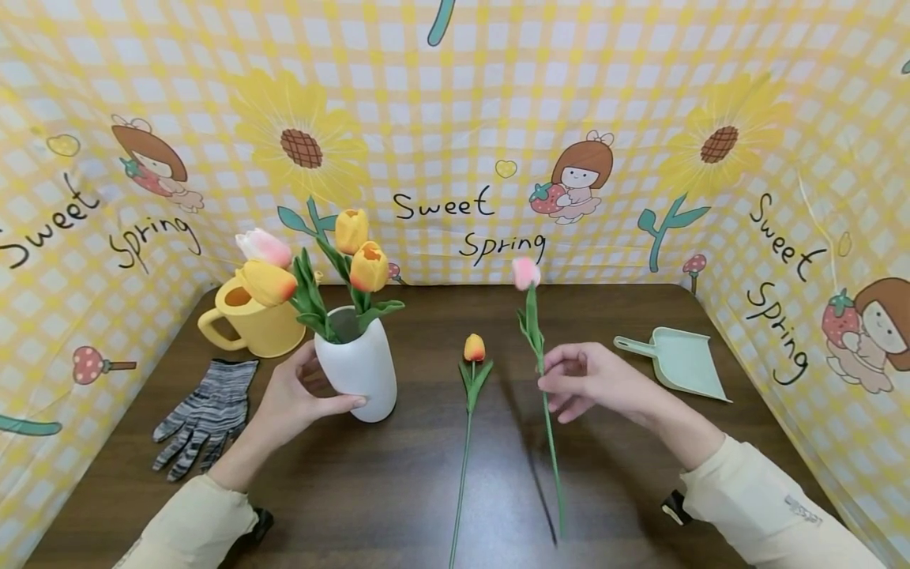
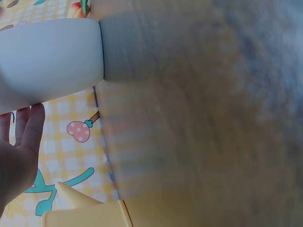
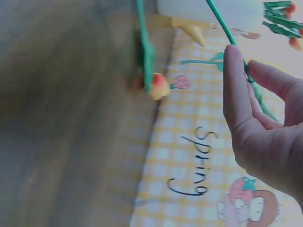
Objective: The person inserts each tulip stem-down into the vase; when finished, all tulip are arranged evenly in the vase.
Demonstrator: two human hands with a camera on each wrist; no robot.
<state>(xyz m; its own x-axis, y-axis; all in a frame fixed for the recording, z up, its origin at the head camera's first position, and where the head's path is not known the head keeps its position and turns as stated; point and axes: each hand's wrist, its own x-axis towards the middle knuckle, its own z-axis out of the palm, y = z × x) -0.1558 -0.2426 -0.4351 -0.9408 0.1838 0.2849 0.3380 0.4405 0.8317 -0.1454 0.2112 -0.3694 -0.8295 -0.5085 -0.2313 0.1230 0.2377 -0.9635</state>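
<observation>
My left hand (image 1: pixel 291 399) grips a white vase (image 1: pixel 359 375) from its left side, thumb across the front. In the left wrist view the vase (image 2: pixel 52 56) has its base at the tabletop. Several tulips, orange-yellow ones (image 1: pixel 370 267) and a pink-white one (image 1: pixel 265 248), lean out of its mouth. Between thumb and fingers my right hand (image 1: pixel 586 379) pinches the green stem of a pink tulip (image 1: pixel 526 273), held upright with its stem end low. One orange-yellow tulip (image 1: pixel 474 348) lies on the table between my hands, its stem running toward me.
Behind the left hand stands a yellow watering can (image 1: pixel 266 328). A grey striped glove (image 1: pixel 206 419) lies at the left of the brown table (image 1: pixel 398 490), and a pale green dustpan (image 1: pixel 686 363) at the right. Checked yellow cloth (image 1: pixel 441 103) walls in the back and sides.
</observation>
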